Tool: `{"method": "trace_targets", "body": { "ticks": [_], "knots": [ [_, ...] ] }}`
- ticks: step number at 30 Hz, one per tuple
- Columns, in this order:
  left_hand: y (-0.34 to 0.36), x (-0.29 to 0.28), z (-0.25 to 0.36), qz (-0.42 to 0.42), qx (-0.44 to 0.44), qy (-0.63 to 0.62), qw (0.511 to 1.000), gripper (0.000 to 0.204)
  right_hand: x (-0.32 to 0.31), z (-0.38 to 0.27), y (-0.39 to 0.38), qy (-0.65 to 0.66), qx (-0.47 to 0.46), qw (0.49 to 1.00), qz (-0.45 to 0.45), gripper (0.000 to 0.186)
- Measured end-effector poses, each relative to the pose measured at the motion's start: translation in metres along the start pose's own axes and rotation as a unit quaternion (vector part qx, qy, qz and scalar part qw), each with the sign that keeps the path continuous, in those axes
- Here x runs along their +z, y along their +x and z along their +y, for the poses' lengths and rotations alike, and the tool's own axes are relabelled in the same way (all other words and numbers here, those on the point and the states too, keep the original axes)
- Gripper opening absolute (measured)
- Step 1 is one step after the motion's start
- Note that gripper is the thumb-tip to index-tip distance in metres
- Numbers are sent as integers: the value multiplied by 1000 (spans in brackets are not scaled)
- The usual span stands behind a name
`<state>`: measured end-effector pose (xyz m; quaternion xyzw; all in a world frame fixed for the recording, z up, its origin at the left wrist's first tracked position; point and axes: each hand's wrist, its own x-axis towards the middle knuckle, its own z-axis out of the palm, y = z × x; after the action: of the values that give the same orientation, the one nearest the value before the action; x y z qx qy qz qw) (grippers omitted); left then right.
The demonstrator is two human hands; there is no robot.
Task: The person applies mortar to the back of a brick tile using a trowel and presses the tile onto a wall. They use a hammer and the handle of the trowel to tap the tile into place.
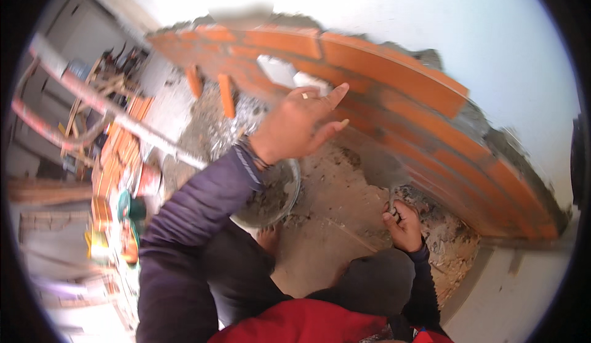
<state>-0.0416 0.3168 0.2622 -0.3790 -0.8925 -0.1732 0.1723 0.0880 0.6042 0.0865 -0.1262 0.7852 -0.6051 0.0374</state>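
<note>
My left hand point(298, 121) is raised in front of a low wall of orange bricks point(381, 66), thumb and index finger stretched apart. Whether it touches the wall, I cannot tell. Just beyond its fingers shows a white, blurred patch point(277, 70) at the brickwork. Lower on the right, my right hand point(403, 227) is closed round the handle of a trowel point(385, 166), its grey blade pointing away from me beside the wall's face. Grey mortar fills a round tub point(297, 198) below my left forearm, which partly hides it.
Two loose bricks point(226, 95) stand on end near the wall's far part. A pale metal pipe frame point(117, 106) slants across the left. Behind it lie stacked bricks point(117, 152) and several buckets point(148, 180). Rubble point(455, 247) covers the floor by the wall's right end.
</note>
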Motion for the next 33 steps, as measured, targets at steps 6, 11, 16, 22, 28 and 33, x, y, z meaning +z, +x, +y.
{"method": "trace_targets", "body": {
  "ticks": [6, 11, 16, 22, 28, 33],
  "knots": [
    [-108, -108, 1, -95, -269, -36, 958, 53, 19, 33, 16, -15, 76, 995, -65, 31],
    [-296, -118, 35, 13, -476, -291, 830, 53, 37, 15, 37, -56, 55, 989, -127, 30],
    [-476, -44, 115, 296, -684, -446, 495, 48, 30, -3, 62, -144, 48, 959, -238, 28],
    [-600, -19, 139, 487, -753, -306, 320, 49, 108, -88, 94, -133, -103, 947, -274, 27],
    [-723, -107, 126, 714, -698, 55, 25, 110, 231, -172, 125, -251, -282, 862, -337, 27],
    [-843, -120, 148, 778, -612, -32, 140, 46, 380, -241, 115, -291, -358, 781, -422, 30]
  ]
}}
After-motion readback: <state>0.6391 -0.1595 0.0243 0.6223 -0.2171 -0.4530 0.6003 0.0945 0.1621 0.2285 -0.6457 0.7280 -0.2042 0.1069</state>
